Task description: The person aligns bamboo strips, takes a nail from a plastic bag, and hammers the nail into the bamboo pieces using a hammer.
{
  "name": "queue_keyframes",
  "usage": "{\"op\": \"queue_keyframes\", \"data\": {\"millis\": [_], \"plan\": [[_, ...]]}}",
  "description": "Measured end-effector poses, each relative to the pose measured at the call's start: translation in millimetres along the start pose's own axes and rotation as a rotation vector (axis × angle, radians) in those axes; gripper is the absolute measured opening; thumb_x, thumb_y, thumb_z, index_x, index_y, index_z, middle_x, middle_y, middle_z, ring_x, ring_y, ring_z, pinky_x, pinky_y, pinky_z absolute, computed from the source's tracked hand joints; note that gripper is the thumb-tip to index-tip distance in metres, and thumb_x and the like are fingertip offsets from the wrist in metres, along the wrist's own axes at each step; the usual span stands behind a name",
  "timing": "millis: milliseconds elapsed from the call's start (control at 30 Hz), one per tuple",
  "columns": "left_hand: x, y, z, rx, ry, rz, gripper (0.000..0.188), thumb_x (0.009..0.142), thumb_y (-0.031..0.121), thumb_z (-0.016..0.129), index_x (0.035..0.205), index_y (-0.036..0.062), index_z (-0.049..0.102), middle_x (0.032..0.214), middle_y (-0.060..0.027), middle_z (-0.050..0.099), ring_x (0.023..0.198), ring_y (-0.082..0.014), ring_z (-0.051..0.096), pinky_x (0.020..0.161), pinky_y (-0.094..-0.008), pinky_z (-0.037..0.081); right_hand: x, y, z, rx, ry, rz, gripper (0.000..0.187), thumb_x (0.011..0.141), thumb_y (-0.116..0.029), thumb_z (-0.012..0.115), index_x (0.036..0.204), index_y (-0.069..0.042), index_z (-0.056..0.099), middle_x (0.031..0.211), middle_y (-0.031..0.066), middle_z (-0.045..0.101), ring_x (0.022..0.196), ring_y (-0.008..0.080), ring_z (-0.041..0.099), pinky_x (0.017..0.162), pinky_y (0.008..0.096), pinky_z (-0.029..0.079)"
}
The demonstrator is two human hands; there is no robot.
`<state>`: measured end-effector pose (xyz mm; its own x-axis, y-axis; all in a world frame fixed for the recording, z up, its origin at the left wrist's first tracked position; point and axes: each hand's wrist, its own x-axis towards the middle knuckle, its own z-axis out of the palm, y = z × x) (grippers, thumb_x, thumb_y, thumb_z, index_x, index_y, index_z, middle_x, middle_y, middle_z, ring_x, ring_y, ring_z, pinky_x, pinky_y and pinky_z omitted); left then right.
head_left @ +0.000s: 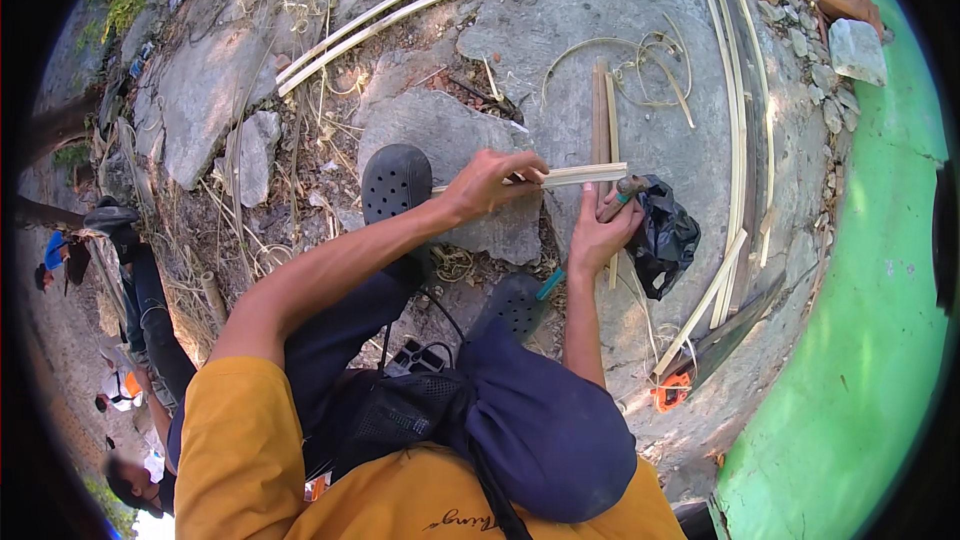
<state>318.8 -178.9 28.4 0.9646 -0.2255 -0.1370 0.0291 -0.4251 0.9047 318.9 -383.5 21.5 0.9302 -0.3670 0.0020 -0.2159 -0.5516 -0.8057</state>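
My left hand (500, 180) pinches a pale split-bamboo strip (590, 174) that lies crosswise in front of me. Closed around a slim tool with a teal handle (550, 283) and a brown, hammer-like head (630, 185) is my right hand (605, 230). Its thumb is at the strip's right part. Beneath the strip, brown bamboo lengths (601, 110) point away from me on the stone ground. A crumpled black plastic bag (668, 235) lies just right of my right hand. The tool's middle is hidden by my palm.
Long pale bamboo strips (735, 130) lie along the right, with more strips (440, 5) at the far side. A saw with an orange handle (672, 392) rests at lower right. A green wall (850, 340) bounds the right. Another person (135, 480) is at left.
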Motion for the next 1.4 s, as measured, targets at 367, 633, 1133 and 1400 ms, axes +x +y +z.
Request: {"op": "queue_keyframes", "data": {"millis": [367, 633, 1133, 1400], "plan": [[-0.5, -2.0, 6.7, 0.048, 0.024, 0.08, 0.043, 0.086, 0.006, 0.076, 0.121, 0.0095, 0.052, 0.094, -0.0098, 0.078, 0.09, -0.0296, 0.075, 0.076, -0.0408, 0.057, -17.2, -12.3, 1.7, -0.045, -0.02, -0.192, 0.036, 0.089, -0.021, 0.079, 0.107, 0.006, 0.063, 0.095, 0.0151, 0.061, 0.082, 0.0263, 0.061, 0.078, 0.0369, 0.05], [0.6, -2.1, 6.7, 0.059, 0.025, 0.111, 0.039, 0.085, 0.003, 0.076, 0.116, 0.0077, 0.053, 0.092, -0.0102, 0.077, 0.086, -0.0292, 0.075, 0.071, -0.0392, 0.058, 18.5, 27.4, 6.9, 0.283, -0.061, 0.224, 0.049, 0.093, -0.025, 0.078, 0.12, 0.009, 0.054, 0.122, 0.0163, 0.061, 0.092, 0.0219, 0.068, 0.065, 0.0346, 0.06], [1.8, -0.1, 6.3, 0.137, -0.011, 0.158, 0.033, 0.087, 0.006, 0.075, 0.112, 0.007, 0.054, 0.092, -0.0112, 0.074, 0.085, -0.0293, 0.075, 0.072, -0.0403, 0.059, 63.2, 33.3, 1.2, 0.504, -0.257, 0.193, 0.038, 0.083, 0.003, 0.08, 0.102, -0.005, 0.048, 0.104, 0.0092, 0.066, 0.084, 0.0156, 0.066, 0.047, 0.0244, 0.049], [-9.4, -4.3, -4.6, 0.207, -0.043, 0.145, 0.03, 0.086, 0.006, 0.074, 0.11, 0.0068, 0.056, 0.091, -0.0109, 0.074, 0.083, -0.0295, 0.075, 0.072, -0.04, 0.059, 47.7, 28.5, 9.7, 0.465, -0.25, 0.24, 0.038, 0.081, 0.006, 0.081, 0.095, -0.004, 0.047, 0.101, 0.0119, 0.068, 0.082, 0.0157, 0.067, 0.051, 0.0254, 0.051]]}}
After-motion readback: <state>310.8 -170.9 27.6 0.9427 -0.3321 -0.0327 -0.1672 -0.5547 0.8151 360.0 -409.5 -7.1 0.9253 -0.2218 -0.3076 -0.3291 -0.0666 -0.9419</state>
